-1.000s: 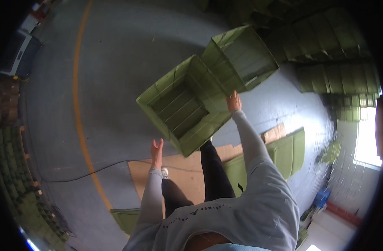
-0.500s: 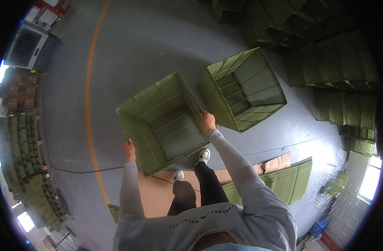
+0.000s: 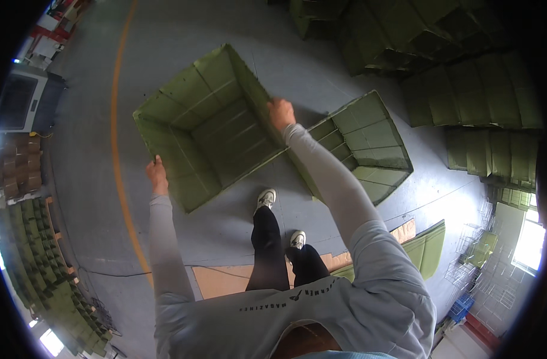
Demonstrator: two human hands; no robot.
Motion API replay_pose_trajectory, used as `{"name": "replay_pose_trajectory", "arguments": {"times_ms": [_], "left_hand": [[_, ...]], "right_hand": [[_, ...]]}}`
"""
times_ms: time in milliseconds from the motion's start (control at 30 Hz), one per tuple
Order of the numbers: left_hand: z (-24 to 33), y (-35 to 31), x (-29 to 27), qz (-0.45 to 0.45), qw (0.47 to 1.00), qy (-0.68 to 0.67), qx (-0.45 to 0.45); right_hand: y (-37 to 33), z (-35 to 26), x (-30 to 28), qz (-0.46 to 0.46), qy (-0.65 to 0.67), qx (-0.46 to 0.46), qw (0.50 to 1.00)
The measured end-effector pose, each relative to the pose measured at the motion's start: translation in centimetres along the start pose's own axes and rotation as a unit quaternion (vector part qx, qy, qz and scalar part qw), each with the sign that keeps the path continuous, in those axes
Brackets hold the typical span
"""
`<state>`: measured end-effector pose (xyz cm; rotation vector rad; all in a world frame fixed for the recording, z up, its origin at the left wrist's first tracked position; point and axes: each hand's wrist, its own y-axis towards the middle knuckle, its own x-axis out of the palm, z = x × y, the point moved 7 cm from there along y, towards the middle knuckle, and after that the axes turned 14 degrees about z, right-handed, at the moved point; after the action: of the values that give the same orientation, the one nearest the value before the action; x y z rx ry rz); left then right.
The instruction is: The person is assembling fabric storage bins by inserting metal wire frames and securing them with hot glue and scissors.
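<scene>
My left hand (image 3: 157, 175) is closed on the left edge of an open-topped green box (image 3: 193, 90) with straight ribs across its inside walls. On the box's right edge, my right hand (image 3: 281, 113) grips the rim with bent fingers. The box is tilted with its opening facing me, in front of my feet; whether its underside touches the floor I cannot tell. Just right of it is a second green box (image 3: 372, 131) of the same kind, partly hidden behind my right forearm.
Stacked green boxes (image 3: 477, 90) fill the far right. More green pieces (image 3: 40, 251) are piled at the left, near brown cartons (image 3: 19, 164). Cardboard (image 3: 217, 281) and a folded green panel (image 3: 426, 248) lie by my legs. Wire frames (image 3: 468, 257) stand at right; a cable (image 3: 115, 274) crosses the floor.
The held box has moved away from me and to the left, with both hands still on its edges. My feet have stepped forward off the cardboard. The second box now sits lower in view.
</scene>
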<state>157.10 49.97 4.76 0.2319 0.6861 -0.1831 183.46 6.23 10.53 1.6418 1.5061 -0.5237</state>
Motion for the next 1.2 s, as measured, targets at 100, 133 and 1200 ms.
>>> {"name": "replay_pose_trajectory", "arguments": {"times_ms": [100, 133, 1200], "left_hand": [[3.4, -0.7, 6.9, -0.046, 0.997, -0.053, -0.040], [5.4, -1.6, 9.5, -0.087, 0.990, -0.093, -0.055], [4.7, -22.7, 19.5, -0.603, 0.768, 0.130, -0.171]], "right_hand": [[6.6, 1.7, 1.4, -0.005, -0.026, 0.010, 1.000], [9.3, 3.1, 1.8, -0.007, -0.059, 0.004, 0.998], [-63.9, 16.0, -38.6, -0.028, -0.212, 0.582, 0.784]]}}
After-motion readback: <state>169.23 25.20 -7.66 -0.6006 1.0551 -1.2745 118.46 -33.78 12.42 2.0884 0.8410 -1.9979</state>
